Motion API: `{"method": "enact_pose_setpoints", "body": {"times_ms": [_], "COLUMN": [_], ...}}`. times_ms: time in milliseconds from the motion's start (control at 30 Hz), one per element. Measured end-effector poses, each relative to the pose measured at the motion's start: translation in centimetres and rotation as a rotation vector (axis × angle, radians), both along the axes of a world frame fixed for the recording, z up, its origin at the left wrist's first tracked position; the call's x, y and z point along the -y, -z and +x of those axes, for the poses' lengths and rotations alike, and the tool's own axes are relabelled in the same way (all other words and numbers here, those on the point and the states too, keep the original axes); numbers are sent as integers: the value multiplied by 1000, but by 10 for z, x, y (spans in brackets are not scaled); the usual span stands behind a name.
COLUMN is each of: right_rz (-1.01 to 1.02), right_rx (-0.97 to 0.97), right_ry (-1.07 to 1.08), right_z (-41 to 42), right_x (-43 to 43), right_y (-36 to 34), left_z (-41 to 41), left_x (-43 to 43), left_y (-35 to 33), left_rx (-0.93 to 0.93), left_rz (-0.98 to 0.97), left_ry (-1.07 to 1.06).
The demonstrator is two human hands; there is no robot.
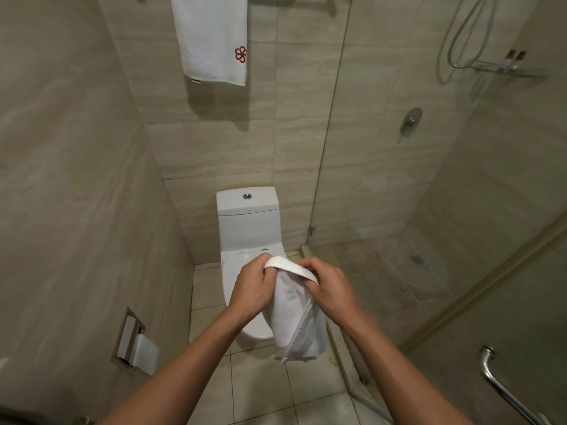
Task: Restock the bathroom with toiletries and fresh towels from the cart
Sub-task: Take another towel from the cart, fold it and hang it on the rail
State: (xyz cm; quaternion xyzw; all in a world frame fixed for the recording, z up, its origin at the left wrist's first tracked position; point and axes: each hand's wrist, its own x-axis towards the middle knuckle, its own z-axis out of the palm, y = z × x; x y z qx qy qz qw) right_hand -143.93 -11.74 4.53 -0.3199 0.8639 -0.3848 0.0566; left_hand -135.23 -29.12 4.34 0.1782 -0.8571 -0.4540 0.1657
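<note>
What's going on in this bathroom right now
A person stands facing the white toilet, holding a folded white towel in both hands. The left hand and right hand each grip its top edge, and the rest hangs down. Another white towel with a red flower logo already hangs on the wall rail above.

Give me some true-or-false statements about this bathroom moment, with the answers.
1. The left hand and the right hand both grip the folded white towel. True.
2. The toilet has its lid raised. False: the lid is down.
3. A hanging towel with a red emblem is on the wall above the toilet. True.
4. The paper holder sits inside the shower. False: it is set into the left wall, outside the shower.
</note>
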Motion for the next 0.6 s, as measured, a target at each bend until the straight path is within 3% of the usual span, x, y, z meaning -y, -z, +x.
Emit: {"method": "enact_pose_setpoints", "body": {"times_ms": [133,233,433,600], "right_rz": [43,42,-123,-60], "right_rx": [71,77,76,15], "right_ry": [84,110,-45,-12], "right_z": [-2,-2,5,-2], "right_x": [-21,-29,-16,-5], "right_y": [14,19,-10,-23], "left_z": [-6,-4,-2,-4], "left_x": [10,17,19,5], "left_y": [-7,-2,5,-3], "left_rx": [-42,38,266,167], "left_rz": [36,-11,-230,-311], "left_ry": [-74,-78,167,203]}}
